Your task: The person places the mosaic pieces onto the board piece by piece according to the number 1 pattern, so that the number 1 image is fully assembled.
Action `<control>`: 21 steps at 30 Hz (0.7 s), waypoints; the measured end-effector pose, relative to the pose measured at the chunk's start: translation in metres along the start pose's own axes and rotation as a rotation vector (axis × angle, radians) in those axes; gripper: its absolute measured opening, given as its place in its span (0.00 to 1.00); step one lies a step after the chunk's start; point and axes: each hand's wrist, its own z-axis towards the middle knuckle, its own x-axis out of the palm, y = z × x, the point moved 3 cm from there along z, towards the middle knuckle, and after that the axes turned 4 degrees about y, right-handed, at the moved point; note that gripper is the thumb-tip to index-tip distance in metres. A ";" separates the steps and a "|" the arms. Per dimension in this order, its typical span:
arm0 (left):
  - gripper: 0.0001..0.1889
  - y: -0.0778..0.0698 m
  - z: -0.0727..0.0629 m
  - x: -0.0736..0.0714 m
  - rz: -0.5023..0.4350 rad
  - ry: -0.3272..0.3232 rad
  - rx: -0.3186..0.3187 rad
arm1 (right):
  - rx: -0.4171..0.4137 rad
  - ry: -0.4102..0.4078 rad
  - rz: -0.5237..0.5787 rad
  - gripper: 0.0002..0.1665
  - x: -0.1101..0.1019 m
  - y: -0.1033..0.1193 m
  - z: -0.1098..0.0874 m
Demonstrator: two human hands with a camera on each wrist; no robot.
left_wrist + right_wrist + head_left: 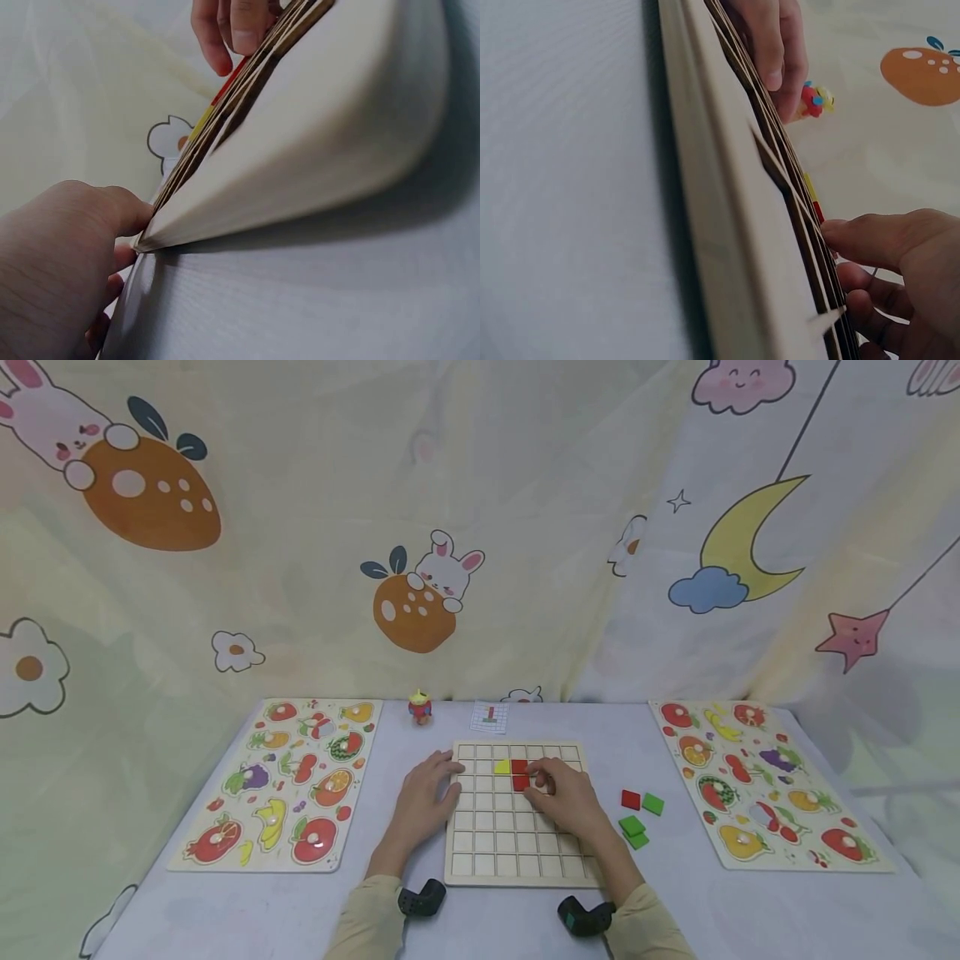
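Note:
A wooden grid board (483,864) lies in the middle of the white table. In its upper part sit a yellow piece (502,767) and two red square tiles (520,783), one red tile above the other. My left hand (426,800) rests at the board's left edge, thumb on the rim and fingers beside it in the left wrist view. At the right side of the red tiles, my right hand (566,797) touches them with thumb and index fingertips. Its other fingers bend loosely over the grid in the right wrist view (896,277).
Right of the board lie a loose red tile (631,799) and several green tiles (653,803). Fruit puzzle boards flank it, one left (300,785) and one right (757,785). Behind stand a small toy figure (420,707) and a printed grid card (490,717).

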 end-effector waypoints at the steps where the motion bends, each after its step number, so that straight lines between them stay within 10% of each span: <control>1: 0.12 0.000 0.000 0.000 -0.001 0.001 -0.001 | 0.001 0.000 0.005 0.16 0.000 0.000 0.000; 21: 0.13 0.001 0.000 -0.001 -0.008 0.006 0.003 | 0.017 0.034 0.077 0.14 -0.014 -0.006 -0.007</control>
